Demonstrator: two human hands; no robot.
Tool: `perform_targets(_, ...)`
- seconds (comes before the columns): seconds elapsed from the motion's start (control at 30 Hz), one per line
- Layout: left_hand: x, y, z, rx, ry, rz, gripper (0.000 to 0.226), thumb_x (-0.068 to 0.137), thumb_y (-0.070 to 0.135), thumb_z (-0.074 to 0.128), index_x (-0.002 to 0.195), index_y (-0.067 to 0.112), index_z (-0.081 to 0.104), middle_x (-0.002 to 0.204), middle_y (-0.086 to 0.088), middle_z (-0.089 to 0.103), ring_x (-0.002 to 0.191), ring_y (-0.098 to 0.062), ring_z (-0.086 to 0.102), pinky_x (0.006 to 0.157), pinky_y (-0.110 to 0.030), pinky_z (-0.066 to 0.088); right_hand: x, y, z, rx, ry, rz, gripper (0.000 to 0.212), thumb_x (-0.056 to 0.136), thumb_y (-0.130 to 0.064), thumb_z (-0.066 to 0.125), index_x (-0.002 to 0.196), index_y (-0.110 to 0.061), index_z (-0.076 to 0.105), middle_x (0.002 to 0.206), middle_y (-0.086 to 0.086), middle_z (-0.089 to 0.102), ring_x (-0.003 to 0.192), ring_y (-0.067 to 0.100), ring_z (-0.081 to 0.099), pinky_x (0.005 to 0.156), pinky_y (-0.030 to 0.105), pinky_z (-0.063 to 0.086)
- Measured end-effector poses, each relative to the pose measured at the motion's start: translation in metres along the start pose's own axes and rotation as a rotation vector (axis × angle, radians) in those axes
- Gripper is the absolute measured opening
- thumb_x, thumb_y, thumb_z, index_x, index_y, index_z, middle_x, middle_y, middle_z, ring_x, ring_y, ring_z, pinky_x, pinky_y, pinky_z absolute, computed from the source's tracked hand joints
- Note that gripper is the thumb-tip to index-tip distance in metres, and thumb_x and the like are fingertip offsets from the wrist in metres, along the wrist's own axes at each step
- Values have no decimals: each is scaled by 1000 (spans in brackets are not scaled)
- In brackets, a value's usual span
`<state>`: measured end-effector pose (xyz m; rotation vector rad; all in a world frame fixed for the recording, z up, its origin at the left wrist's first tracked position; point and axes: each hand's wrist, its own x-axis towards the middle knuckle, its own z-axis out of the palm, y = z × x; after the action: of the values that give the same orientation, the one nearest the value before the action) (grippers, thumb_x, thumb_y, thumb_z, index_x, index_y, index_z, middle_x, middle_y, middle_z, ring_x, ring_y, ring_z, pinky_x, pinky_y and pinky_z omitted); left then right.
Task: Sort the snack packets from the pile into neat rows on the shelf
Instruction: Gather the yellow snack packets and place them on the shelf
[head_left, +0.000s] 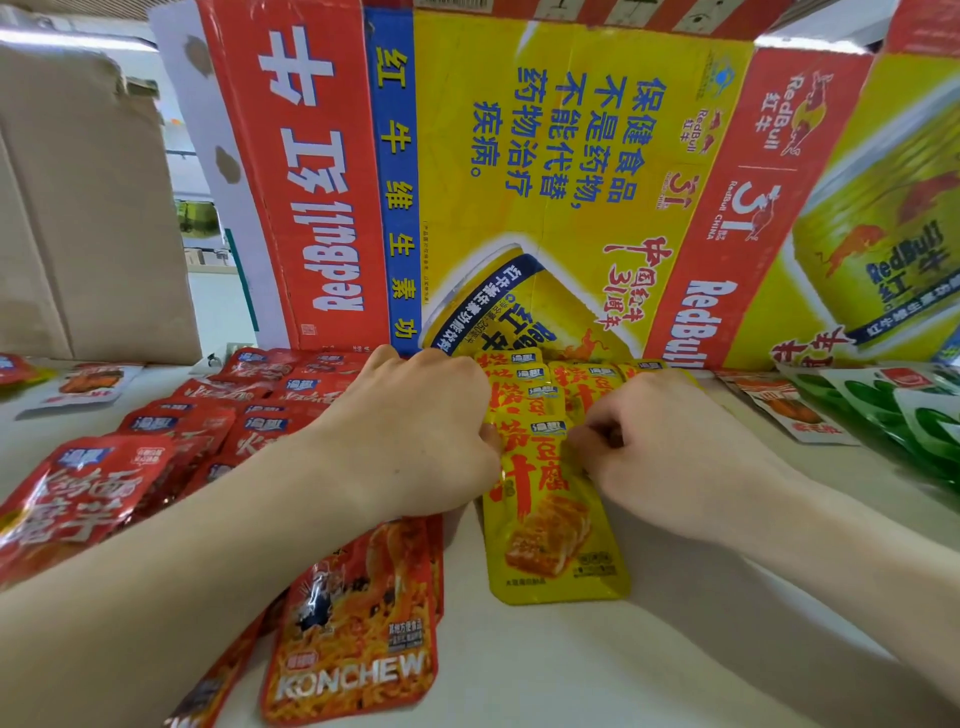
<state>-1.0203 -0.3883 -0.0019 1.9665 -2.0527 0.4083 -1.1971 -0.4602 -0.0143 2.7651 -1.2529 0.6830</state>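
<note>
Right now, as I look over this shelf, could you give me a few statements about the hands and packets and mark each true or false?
1. Both the left hand and the right hand are on the yellow packets. True.
2. The red packets lie to the right of the yellow ones. False: they lie to the left.
3. A Red Bull box stands behind the packets. True.
4. The right hand holds the KONCHEW packet. False: it lies on the shelf, below the left forearm.
5. Green packets lie at the far right. True.
</note>
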Motion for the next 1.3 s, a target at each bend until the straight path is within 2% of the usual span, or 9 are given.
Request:
perform_targets(0.23, 1, -1, 3, 39, 7, 14, 36, 94, 35, 50, 63, 21, 41, 67, 4, 45, 66, -14, 46, 79, -33, 29, 1, 2, 1, 5, -8, -24, 34, 86, -30, 56, 60, -8, 56, 54, 4, 51, 56, 23, 53, 52, 43, 49)
perform_targets(0.4, 2, -1, 3, 130, 69, 16, 39, 95, 39, 46, 61, 20, 40, 66, 4, 44, 65, -16, 46, 76, -33, 27, 0, 2, -1, -53, 29, -39, 32, 87, -33, 56, 63, -13, 58, 57, 0, 52, 59, 21, 54, 49, 31, 43)
perform_targets(0.57, 3, -3, -5, 71, 253, -29, 44, 92, 37, 48, 54, 15, 44, 53, 1, 41, 50, -16, 37, 66, -31, 27, 0, 2, -9, -3, 99, -54, 61, 85, -66, 43, 46, -19, 44, 43, -2, 38, 44, 11, 40, 46, 29, 25)
perform_targets(0.7, 5, -9, -5, 4, 250, -42, 33, 93, 43, 49, 69, 21, 57, 76, 7, 59, 67, -16, 52, 84, -32, 31, 1, 10, -17, 97, 273, -61, 58, 88, -66, 39, 43, -29, 38, 39, -5, 34, 41, 8, 38, 45, 27, 25)
perform_targets(0.8, 4, -8, -8, -34, 241, -43, 27, 95, 49, 46, 86, 26, 58, 90, 13, 54, 80, -15, 57, 91, -34, 29, -2, 18, -23, 105, 415, -51, 55, 92, -61, 39, 48, -27, 41, 41, -7, 36, 44, 6, 40, 49, 27, 27)
perform_targets(0.87, 2, -1, -15, -43, 285, -81, 36, 92, 56, 39, 94, 26, 60, 98, 11, 55, 87, -16, 58, 94, -39, 34, -7, 17, -28, 97, 448, -25, 50, 91, -61, 36, 61, -26, 56, 52, -12, 50, 55, 5, 50, 52, 27, 34)
perform_targets(0.97, -6, 18, -31, -43, 343, -167, 56, 88, 66, 32, 113, 22, 58, 117, 3, 56, 103, -22, 58, 90, -47, 47, -19, 10, -42, 81, 450, -28, 53, 89, -64, 32, 97, -29, 71, 96, -15, 67, 93, 12, 61, 75, 34, 49)
perform_targets(1.1, -28, 56, -45, 15, 397, -93, 59, 91, 65, 28, 127, 25, 51, 131, 1, 51, 110, -26, 55, 83, -47, 49, -47, 6, -62, -2, 449, -88, 57, 89, -65, 31, 120, -31, 65, 129, -15, 57, 120, 14, 50, 100, 41, 40)
perform_targets(1.3, -63, 90, -42, 27, 346, -26, 61, 93, 62, 26, 142, 29, 42, 150, 6, 42, 133, -21, 45, 96, -46, 37, -95, 14, -67, -11, 475, -117, 58, 91, -61, 34, 135, -31, 56, 149, -10, 43, 138, 16, 35, 110, 42, 28)
